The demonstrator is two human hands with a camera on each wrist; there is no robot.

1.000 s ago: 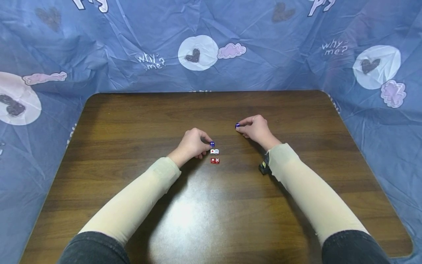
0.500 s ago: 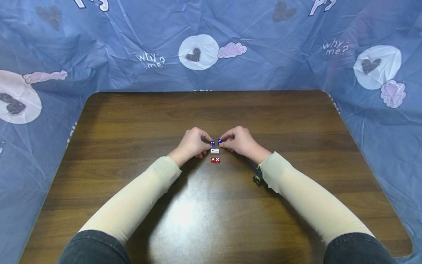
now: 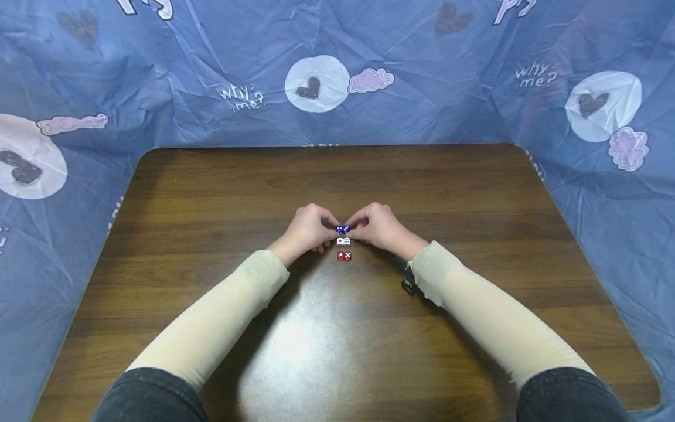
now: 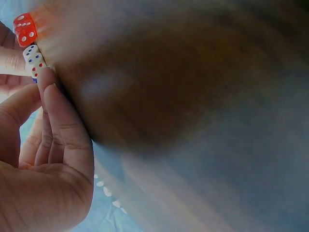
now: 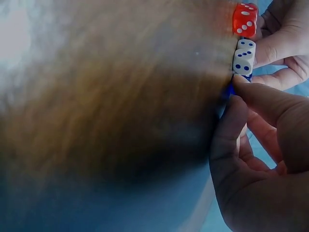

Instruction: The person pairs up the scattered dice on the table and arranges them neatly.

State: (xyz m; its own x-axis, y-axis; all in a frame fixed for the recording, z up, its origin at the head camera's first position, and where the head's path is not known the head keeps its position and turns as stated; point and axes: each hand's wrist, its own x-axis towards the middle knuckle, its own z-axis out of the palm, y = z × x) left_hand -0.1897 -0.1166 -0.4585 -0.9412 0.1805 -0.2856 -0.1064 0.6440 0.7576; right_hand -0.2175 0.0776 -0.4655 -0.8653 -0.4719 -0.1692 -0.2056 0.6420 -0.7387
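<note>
Two blue dice (image 3: 342, 230) sit side by side on the brown table, at the back of a small group of dice. My left hand (image 3: 310, 227) pinches the left blue die between thumb and index finger. From the other side, my right hand (image 3: 381, 227) pinches the right blue die (image 5: 229, 90), mostly covered by fingertips in the right wrist view. Just in front of them is a pair of white dice (image 3: 343, 241), set close together. A pair of red dice (image 3: 344, 256) lies nearer the body, a small gap from the white ones.
The wooden table (image 3: 211, 176) has rounded corners and a glare spot near the front. Behind and beside it hangs a blue printed cloth (image 3: 432, 111). A black wrist device (image 3: 409, 281) sits under the right sleeve cuff.
My right hand has brought its blue die leftward and toward the body, up against the other blue die. The left hand has stayed in place, and the white and red dice have not moved.
</note>
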